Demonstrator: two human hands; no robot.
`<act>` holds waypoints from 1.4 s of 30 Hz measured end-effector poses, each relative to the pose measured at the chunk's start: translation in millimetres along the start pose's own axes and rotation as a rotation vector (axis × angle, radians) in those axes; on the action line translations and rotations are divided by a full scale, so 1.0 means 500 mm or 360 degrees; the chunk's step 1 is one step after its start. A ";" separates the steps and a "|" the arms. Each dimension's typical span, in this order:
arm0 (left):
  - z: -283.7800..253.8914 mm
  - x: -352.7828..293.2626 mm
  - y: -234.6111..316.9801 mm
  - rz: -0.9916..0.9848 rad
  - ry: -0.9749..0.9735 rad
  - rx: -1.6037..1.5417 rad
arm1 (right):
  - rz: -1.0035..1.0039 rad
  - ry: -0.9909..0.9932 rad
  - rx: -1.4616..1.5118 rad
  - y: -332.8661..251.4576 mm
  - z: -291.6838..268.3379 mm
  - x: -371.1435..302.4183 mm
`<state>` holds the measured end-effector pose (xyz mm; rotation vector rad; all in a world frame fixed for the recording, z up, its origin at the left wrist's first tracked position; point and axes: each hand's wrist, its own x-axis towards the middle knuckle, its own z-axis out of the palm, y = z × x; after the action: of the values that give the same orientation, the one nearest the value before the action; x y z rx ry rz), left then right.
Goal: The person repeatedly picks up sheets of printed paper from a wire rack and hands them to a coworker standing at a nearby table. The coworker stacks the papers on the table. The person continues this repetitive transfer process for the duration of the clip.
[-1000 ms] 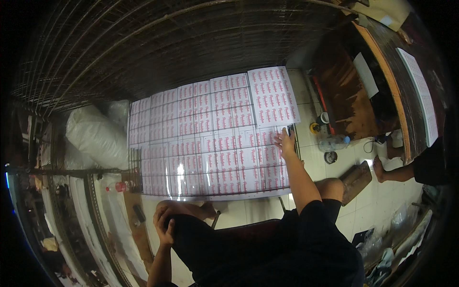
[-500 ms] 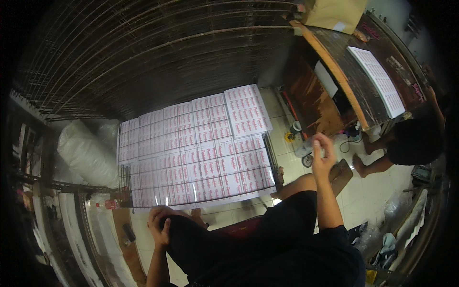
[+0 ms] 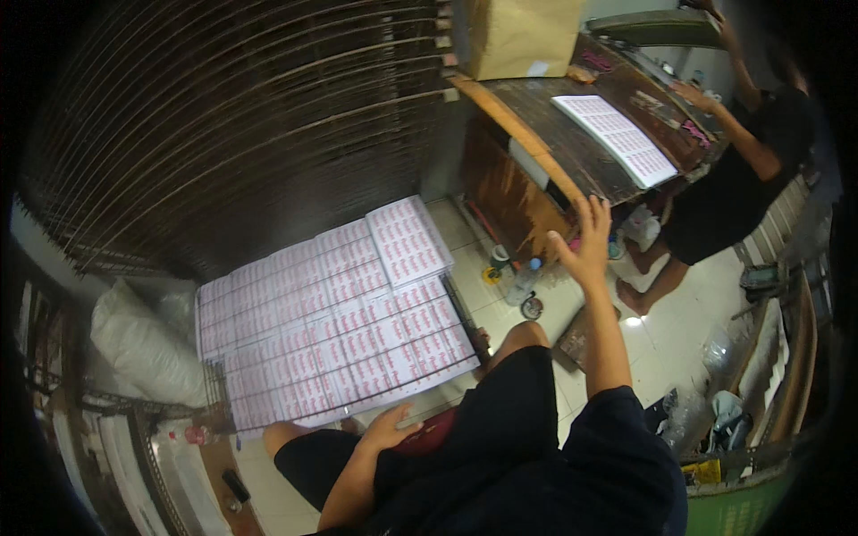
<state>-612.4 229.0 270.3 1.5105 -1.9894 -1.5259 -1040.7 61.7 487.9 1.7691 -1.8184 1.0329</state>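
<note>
My right hand (image 3: pixel 585 248) is raised in front of the wooden table, fingers apart and nothing in them. Beyond it, on the dark tabletop, lies a stack of white sheets (image 3: pixel 615 140) with rows of red print. My left hand (image 3: pixel 391 430) rests by my lap, its fingers stretched out and holding nothing. Ahead of that hand, white sheets with red print (image 3: pixel 331 330) lie side by side on a wire rack shelf (image 3: pixel 357 405). One more printed sheet (image 3: pixel 409 243) lies over the others at the shelf's far right corner.
Many wire shelves (image 3: pixel 241 116) rise at the far left. A cardboard box (image 3: pixel 523 37) stands on the wooden table (image 3: pixel 500 98). A plastic bottle (image 3: pixel 525 281) is on the floor. A co-worker (image 3: pixel 737 192) is at the table's right. A white sack (image 3: pixel 143 344) lies left.
My view has turned right. My right hand has opened from a loose curl and reached toward the table. My left hand has come off my knee toward my lap. The co-worker's arms now show.
</note>
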 end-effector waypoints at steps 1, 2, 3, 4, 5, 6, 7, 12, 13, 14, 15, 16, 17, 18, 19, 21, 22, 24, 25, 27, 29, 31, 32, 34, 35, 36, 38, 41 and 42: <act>-0.008 -0.002 0.008 -0.0145 -0.0166 0.0164 | 0.0021 -0.0019 0.0019 0.001 0.000 -0.004; -0.022 -0.011 0.014 -0.0288 -0.0327 0.0332 | 0.0041 -0.0040 0.0039 0.009 -0.001 -0.010; -0.042 -0.019 0.021 -0.0445 -0.0450 0.0515 | 0.0033 -0.0045 0.0024 0.011 0.001 -0.013; -0.050 -0.012 0.022 -0.0476 -0.0315 0.0315 | 0.0039 -0.0042 0.0015 0.014 -0.004 -0.013; -0.054 -0.003 0.023 -0.0502 -0.0183 0.0110 | 0.0043 -0.0040 0.0006 0.014 -0.012 -0.010; -0.059 0.000 0.013 -0.0539 -0.0056 -0.0096 | 0.0054 -0.0049 0.0005 0.016 -0.012 -0.012; -0.059 0.009 -0.017 -0.0456 0.0129 -0.0226 | 0.0048 -0.0048 -0.0025 0.013 -0.014 -0.011; -0.057 0.009 -0.028 -0.0555 0.0158 -0.0033 | 0.0185 -0.0087 0.0372 0.075 -0.055 0.036; -0.060 0.002 -0.027 -0.0591 0.0089 0.0028 | 0.0303 -0.0084 0.0672 0.099 -0.059 0.056; -0.060 -0.003 -0.031 -0.0580 0.0088 0.0077 | 0.0515 0.0081 0.1100 0.134 -0.043 0.066; -0.058 -0.010 -0.037 -0.0575 0.0092 0.0124 | 0.0642 0.0227 0.1369 0.141 -0.047 0.092; -0.055 -0.010 -0.039 -0.0555 0.0084 0.0170 | 0.0760 0.0332 0.1425 0.151 -0.083 0.114; -0.057 -0.005 -0.039 -0.0708 0.0050 0.0393 | 0.0947 0.0461 0.1629 0.199 -0.083 0.132; -0.065 -0.005 -0.043 -0.0877 0.0023 0.0616 | 0.1167 0.0531 0.1977 0.216 -0.096 0.154; -0.072 -0.002 -0.029 -0.1036 -0.0013 0.0841 | 0.1237 0.0647 0.2241 0.226 -0.117 0.172; -0.083 -0.011 0.037 -0.1182 0.0064 0.0943 | 0.1272 0.0777 0.2614 0.289 -0.146 0.187; -0.090 -0.021 0.062 -0.1265 0.0118 0.0990 | 0.1295 0.0846 0.2784 0.309 -0.153 0.196; -0.075 -0.031 0.018 -0.1165 -0.0090 0.1136 | 0.1328 0.0936 0.2922 0.335 -0.155 0.209; -0.070 -0.036 0.006 -0.1119 -0.0201 0.1204 | 0.1327 0.0890 0.2987 0.322 -0.159 0.212; -0.062 -0.033 -0.002 -0.1181 -0.0336 0.1116 | 0.1317 0.0829 0.2985 0.331 -0.162 0.214; -0.064 -0.017 -0.015 -0.1230 -0.0606 0.0977 | 0.1272 0.0640 0.3079 0.390 -0.155 0.204; -0.066 -0.015 -0.051 -0.1124 -0.0631 0.1000 | 0.1147 0.0409 0.2972 0.381 -0.139 0.196; -0.066 -0.012 -0.080 -0.1069 -0.0639 0.1011 | 0.1078 0.0298 0.2916 0.373 -0.133 0.189; -0.068 -0.012 -0.154 -0.0974 -0.0789 0.0947 | 0.1264 0.0030 0.2608 0.284 -0.120 0.181; -0.070 -0.013 -0.104 -0.0927 -0.0735 0.0958 | 0.1311 -0.0038 0.2375 0.256 -0.139 0.167; -0.071 -0.014 -0.066 -0.0888 -0.0672 0.0968 | 0.1352 -0.0107 0.2151 0.243 -0.151 0.159; -0.059 -0.006 -0.043 -0.0928 -0.0572 0.1142 | 0.1308 -0.0103 0.2130 0.246 -0.151 0.148; -0.058 -0.019 0.037 -0.0755 -0.0389 0.1093 | 0.1179 -0.0035 0.2056 0.164 -0.157 0.116; -0.064 -0.025 0.070 -0.0661 -0.0312 0.1022 | 0.1143 0.0013 0.2090 0.128 -0.159 0.104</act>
<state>-605.5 218.0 317.3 2.2041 -2.5673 -1.2526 -1125.5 80.0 562.6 1.5202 -1.9007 2.9905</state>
